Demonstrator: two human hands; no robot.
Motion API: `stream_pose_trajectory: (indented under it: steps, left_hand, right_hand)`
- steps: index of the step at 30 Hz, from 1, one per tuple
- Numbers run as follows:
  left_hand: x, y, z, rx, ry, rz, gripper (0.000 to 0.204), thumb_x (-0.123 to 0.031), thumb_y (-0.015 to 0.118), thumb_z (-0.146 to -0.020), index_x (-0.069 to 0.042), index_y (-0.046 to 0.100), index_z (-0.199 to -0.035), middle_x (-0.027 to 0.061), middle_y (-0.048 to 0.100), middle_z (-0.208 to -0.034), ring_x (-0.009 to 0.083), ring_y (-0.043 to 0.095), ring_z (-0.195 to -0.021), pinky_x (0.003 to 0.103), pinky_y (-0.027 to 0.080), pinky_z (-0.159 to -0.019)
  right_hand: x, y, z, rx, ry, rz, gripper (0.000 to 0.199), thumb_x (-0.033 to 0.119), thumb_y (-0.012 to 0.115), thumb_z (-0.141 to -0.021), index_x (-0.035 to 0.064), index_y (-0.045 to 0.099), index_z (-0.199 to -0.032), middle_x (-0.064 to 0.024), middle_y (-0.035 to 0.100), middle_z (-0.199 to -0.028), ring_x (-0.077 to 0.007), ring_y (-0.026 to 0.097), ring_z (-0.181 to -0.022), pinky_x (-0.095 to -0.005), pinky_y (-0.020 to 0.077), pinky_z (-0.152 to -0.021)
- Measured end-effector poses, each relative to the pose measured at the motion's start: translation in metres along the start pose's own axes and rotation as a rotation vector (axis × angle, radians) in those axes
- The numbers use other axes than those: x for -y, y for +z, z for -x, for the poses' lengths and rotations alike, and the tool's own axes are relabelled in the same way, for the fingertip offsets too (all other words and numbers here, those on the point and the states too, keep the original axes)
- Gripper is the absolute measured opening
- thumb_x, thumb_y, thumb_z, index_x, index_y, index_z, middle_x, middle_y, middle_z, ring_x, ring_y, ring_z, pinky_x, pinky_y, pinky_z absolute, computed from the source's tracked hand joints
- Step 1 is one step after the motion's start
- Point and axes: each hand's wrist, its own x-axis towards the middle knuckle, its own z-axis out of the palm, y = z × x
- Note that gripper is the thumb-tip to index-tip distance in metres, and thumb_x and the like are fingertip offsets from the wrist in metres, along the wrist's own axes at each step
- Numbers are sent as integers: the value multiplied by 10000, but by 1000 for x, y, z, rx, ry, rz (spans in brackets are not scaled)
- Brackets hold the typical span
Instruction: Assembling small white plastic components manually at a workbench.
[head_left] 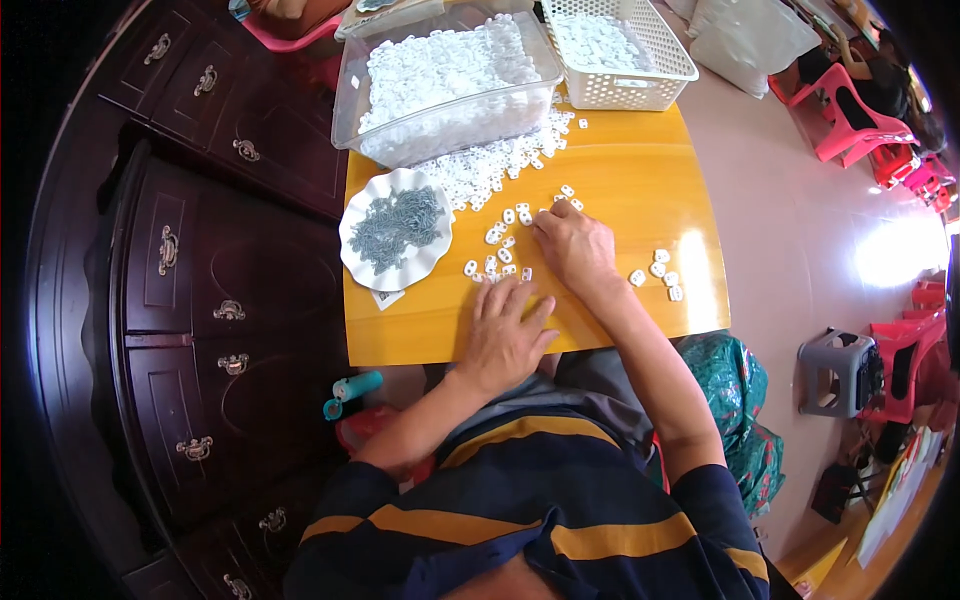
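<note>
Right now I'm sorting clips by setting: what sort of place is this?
Probably a home used for piecework, not a factory: a dark wooden cabinet, pink plastic chairs, and a small yellow table where both hands sort small white plastic parts.

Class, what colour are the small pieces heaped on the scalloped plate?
Grey-blue, on the white scalloped plate; the pieces show best in the head view.
</note>
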Motion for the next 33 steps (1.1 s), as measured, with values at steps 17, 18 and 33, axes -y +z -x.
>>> stream_pose_trajectory:
  steps: [17, 18, 33]
  left_hand:
    - [2, 16, 34, -210, 200, 65, 257, -204, 784, -815, -153, 737, -1063, 13, 637, -1017, 241, 596, -1093, 493, 402, -1104]
    - [1, 17, 34, -218, 211, 70, 241, -192, 781, -815, -149, 737, -1047, 12, 635, -1005, 239, 600, -1080, 490, 409, -1098]
    - [5, -10, 12, -240, -327, 977, 75, 16, 748, -888, -1, 694, -936, 46, 694, -834, 123, 660, -741, 265, 519, -683]
  right_hand:
    - [13, -11, 6, 4, 56, -74, 124, 178, 700, -904, 75, 649, -953, -138, 701, -877, -367, 704, -793, -475, 567, -695]
    - [14, -14, 9, 5, 57, -74, 124, 178, 700, -904, 75, 649, -953, -138, 701, -877, -367, 704, -793, -475, 567, -695]
    - [11, -32, 81, 113, 475, -1496, 103, 135, 686, -1013, 34, 669, -1014, 30, 658, -851, -60, 619, -757, -218, 496, -690]
